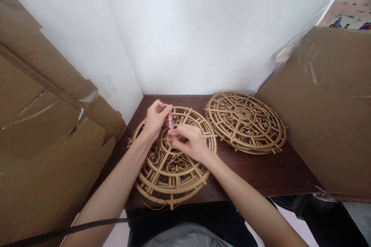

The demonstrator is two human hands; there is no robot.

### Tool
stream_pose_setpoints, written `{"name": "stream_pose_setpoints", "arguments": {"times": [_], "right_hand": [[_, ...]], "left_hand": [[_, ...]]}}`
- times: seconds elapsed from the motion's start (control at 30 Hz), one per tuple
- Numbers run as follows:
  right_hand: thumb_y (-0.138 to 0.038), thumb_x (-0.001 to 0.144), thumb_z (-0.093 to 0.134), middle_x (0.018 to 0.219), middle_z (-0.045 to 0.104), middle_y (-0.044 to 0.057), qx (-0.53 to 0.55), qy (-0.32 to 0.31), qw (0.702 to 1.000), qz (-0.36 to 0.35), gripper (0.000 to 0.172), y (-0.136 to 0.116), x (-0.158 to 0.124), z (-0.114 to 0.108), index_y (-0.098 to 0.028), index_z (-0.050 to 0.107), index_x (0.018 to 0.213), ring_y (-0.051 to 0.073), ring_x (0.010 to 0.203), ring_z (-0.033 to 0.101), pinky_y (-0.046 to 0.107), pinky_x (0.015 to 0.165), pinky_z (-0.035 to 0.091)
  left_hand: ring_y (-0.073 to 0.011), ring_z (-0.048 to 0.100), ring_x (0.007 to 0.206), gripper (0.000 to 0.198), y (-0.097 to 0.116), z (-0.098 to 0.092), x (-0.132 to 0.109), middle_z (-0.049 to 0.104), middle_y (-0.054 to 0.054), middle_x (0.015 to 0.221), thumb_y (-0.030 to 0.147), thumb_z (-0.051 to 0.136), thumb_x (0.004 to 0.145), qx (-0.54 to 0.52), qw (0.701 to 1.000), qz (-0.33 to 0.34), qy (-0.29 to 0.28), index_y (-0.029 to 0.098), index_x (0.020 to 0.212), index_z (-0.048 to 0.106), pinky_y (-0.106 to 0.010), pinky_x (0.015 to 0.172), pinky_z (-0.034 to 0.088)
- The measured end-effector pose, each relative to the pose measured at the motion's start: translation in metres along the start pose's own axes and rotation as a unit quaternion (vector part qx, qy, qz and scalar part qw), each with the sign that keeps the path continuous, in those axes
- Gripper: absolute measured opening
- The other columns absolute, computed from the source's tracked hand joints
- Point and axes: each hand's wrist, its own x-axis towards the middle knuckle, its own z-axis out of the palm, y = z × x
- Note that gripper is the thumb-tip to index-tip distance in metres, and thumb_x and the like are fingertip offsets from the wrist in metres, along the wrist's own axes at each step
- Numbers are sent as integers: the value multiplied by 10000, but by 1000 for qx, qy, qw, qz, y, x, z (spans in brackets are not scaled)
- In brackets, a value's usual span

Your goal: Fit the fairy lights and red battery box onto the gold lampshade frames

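A small red-and-white cylinder [171, 121] that looks like an AA battery stands nearly upright between my hands. My left hand [156, 116] pinches its top end between thumb and finger. From the right, the fingertips of my right hand [191, 141] close on its lower end. Both hands are over the middle of a stack of round, gold openwork clock frames [177, 165] with scroll patterns. The hub of the top frame is partly hidden by my fingers.
Another stack of gold round frames [246, 121] lies to the right on the dark brown table [252, 175]. Cardboard walls stand at the left [43, 135] and right [313, 108], with a white wall [199, 38] behind. A dark strap [87, 225] crosses the lower left.
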Motion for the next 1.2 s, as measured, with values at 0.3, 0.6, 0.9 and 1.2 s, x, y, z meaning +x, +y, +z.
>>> {"name": "stream_pose_setpoints", "arguments": {"times": [0.3, 0.6, 0.9, 1.2], "right_hand": [[-110, 813, 521, 757, 648, 22, 18, 1, 1000, -7, 130, -1, 1, -2, -165, 619, 880, 112, 641, 603, 220, 602, 508], [-121, 818, 508, 748, 652, 22, 11, 0, 1000, -6, 134, -1, 2, -4, -165, 621, 874, 118, 647, 609, 235, 624, 517], [-130, 816, 509, 740, 650, 22, 2, -13, 1000, 0, 127, -1, 1, -3, -169, 618, 869, 124, 651, 600, 244, 633, 505], [-139, 809, 507, 750, 655, 24, 0, -22, 1000, 11, 119, -1, 1, -3, -171, 607, 866, 127, 656, 608, 238, 626, 509]], "left_hand": [[-65, 526, 518, 299, 1, 0, -1, 562, 45, 616, 312, 739, 658, -10, 1000, -5, -23, 175, 690, 475, -165, 454, 383], [-62, 520, 515, 297, 1, 0, -2, 563, 46, 609, 309, 744, 656, -12, 1000, -7, -18, 172, 688, 482, -165, 460, 387], [-81, 532, 526, 308, 1, 1, -2, 562, 38, 612, 345, 746, 646, 22, 1000, 1, -11, 174, 696, 494, -177, 445, 369], [-78, 521, 531, 296, 1, 0, -2, 558, 34, 605, 341, 740, 660, 43, 999, 17, -6, 167, 704, 505, -178, 459, 372]]}}
